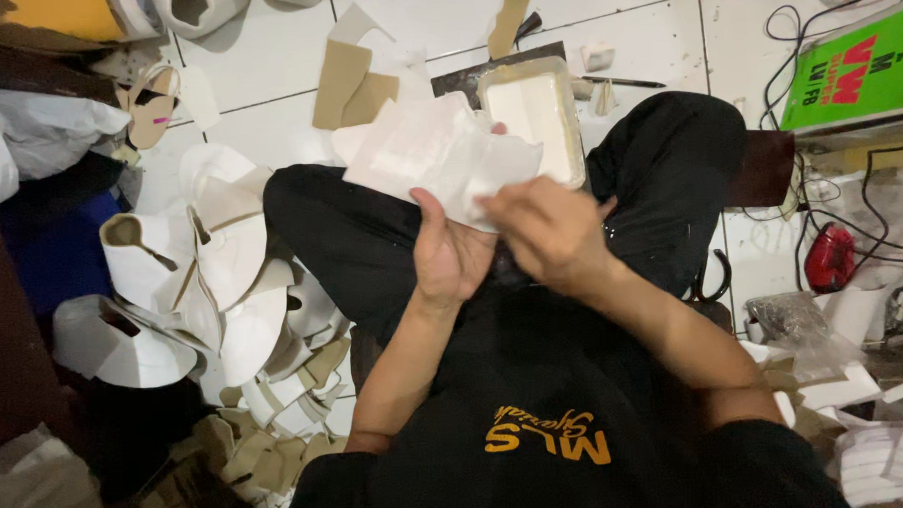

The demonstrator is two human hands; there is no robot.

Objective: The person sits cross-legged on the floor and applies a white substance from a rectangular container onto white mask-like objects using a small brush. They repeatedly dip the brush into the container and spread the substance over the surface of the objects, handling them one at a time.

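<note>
A white tiled floor (433, 24) is covered at the left by a heap of white shoe uppers (212, 282). A rectangular tray of pale paste (535, 116) is set just beyond the crossed legs. A white sheet piece (438, 154) is held above the lap: it is gripped from below by the left hand (452, 254), while the right hand (546, 231) is pressed on its near edge, fingers apparently pinched, though blurred.

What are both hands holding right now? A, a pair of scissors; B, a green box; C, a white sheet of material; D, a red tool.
C: the left hand and right hand both grip the white sheet over the lap.
</note>
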